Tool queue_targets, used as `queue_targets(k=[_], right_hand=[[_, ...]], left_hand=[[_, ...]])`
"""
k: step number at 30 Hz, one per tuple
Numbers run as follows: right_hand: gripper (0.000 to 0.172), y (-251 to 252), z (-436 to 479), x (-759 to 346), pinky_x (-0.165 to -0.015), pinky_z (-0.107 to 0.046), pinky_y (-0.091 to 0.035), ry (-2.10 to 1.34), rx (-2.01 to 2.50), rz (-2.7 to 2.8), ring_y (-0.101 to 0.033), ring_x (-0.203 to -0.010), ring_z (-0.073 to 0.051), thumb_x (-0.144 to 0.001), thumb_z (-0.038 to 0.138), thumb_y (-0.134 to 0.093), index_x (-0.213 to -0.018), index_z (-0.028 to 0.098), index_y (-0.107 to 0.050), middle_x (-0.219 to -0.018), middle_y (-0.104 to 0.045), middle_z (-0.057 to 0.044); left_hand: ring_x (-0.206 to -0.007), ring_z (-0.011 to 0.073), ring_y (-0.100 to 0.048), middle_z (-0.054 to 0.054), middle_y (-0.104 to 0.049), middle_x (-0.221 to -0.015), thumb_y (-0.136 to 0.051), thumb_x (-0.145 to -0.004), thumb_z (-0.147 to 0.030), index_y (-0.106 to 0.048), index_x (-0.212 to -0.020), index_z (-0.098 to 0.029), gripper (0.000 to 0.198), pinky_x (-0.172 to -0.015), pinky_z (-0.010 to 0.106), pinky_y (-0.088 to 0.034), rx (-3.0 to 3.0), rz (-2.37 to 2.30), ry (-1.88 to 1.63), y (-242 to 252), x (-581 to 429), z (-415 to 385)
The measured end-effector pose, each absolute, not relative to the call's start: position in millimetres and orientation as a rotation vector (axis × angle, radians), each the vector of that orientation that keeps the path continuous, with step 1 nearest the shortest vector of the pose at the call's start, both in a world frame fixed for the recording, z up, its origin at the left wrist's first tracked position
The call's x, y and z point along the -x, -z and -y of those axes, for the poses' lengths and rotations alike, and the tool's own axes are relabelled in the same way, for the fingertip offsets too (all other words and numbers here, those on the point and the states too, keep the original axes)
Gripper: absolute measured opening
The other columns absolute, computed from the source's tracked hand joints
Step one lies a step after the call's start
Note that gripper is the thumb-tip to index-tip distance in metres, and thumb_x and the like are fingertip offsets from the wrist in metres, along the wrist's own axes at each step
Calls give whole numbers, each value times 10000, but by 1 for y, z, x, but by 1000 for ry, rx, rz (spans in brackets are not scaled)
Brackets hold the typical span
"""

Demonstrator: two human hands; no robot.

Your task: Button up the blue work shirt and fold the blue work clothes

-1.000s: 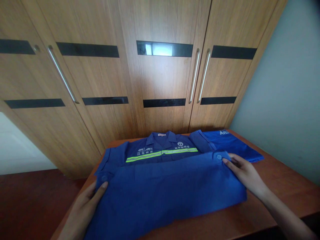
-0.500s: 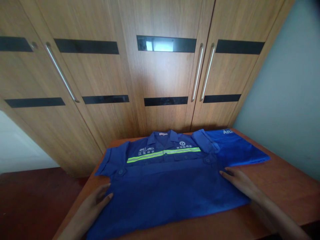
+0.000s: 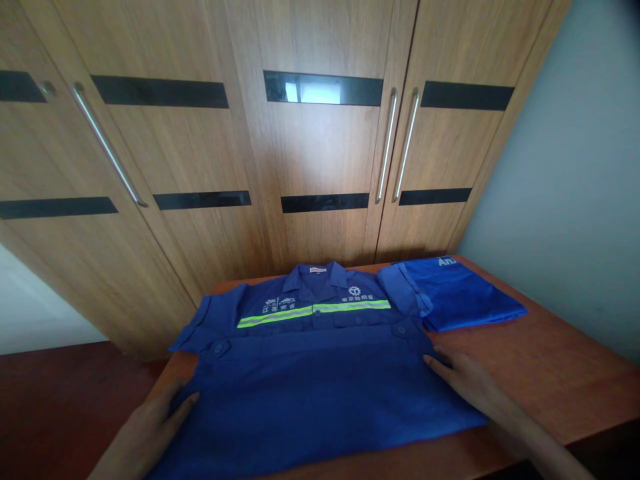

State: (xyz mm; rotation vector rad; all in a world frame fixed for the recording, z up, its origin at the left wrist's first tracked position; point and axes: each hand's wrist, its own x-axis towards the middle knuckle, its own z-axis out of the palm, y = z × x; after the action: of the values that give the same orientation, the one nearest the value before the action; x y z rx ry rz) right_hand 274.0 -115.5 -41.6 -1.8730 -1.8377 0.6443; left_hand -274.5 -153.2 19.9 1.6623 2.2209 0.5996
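The raised hem (image 3: 310,338) is now down across the shirt (image 3: 310,400) on the bench (image 3: 530,353). Your left hand (image 3: 153,423) and right hand (image 3: 465,379) sit at its sides; I can't tell whether their fingers grip. You're apparently squaring the fold; next calls for even edges.

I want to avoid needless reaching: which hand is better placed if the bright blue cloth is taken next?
Probably the right hand: it lies nearer the bright blue cloth, while the left hand is across the shirt.

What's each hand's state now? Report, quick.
Left hand: at the left edge of the dark-blue collared cloth shirt; grip unclear.
Right hand: at that shirt's right edge; whether it grips cannot be told.
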Motion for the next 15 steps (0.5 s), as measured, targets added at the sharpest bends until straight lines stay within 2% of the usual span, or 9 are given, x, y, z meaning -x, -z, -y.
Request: queue_targets(k=[5, 9, 15], right_hand=[[502, 26, 94, -266, -761, -333, -465, -617, 2002, 1824, -677, -893, -271, -887, 609, -372, -897, 218, -686, -923, -733, -88], [438, 27, 77, -254, -676, -314, -427, -479, 2162, 1797, -677, -844, -265, -899, 573, -387, -881, 235, -666, -842, -725, -75], [363, 38, 67, -253, -615, -275, -383, -456, 2090, 1831, -665, -764, -221, -909, 510, -416, -820, 240, -642, -783, -711, -38]], left_hand=[[-978, 321, -680, 91, -745, -1005, -444, -782, -610, -654, -997, -200, 509, -943, 439, -484, -1597, -2160, -453, -27, 275, 141], [-992, 296, -677, 87, -743, -1012, -435, -801, -584, -648, -976, -200, 472, -950, 396, -481, -1690, -2113, -484, -18, 282, 120], [-995, 306, -672, 136, -720, -1063, -437, -796, -525, -647, -987, -165, 458, -896, 391, -503, -1750, -2236, -439, -15, 279, 105]])
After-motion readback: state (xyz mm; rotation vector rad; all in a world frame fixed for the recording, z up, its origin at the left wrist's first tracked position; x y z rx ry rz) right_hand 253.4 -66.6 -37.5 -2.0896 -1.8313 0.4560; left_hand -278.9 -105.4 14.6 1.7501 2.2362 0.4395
